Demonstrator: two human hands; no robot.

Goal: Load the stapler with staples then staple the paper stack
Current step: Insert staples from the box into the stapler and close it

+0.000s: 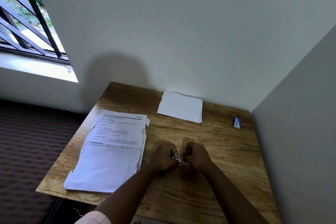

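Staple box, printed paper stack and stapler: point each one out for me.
staple box (pixel 236 123): head view, on its blue top face, far right of the table.
printed paper stack (pixel 109 158): head view, on the blank lower half of the top sheet.
stapler (pixel 179 159): head view, on the metal part showing between both hands.

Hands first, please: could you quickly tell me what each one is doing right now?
Left hand: fingers curled, gripping the small metal stapler.
Right hand: fingers curled, gripping the other end of the same stapler.
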